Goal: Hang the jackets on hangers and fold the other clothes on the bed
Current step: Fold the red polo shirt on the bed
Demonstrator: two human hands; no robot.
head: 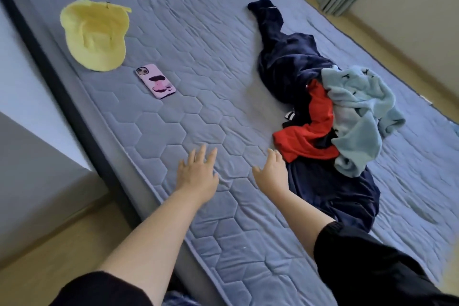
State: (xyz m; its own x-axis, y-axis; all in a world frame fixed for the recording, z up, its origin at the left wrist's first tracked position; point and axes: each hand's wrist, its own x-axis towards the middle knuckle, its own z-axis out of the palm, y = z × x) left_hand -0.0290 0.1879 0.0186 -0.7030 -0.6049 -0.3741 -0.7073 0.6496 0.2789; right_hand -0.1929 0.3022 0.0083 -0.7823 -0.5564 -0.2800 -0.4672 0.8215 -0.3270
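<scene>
Black sleeves (367,263) nearest, left hand (197,172) and right hand (270,171) out low over the bed (211,45), fingers spread, holding nothing. Heaped just right: navy garment (293,67), red top (315,131), pale blue fleece (357,112). Soft, light, floppy; probably best pinched at shoulders or hem.

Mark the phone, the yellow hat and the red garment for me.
phone (156,81), head view, middle of its pink case.
yellow hat (95,32), head view, on its crown.
red garment (321,109), head view, on its upper fold.
</scene>
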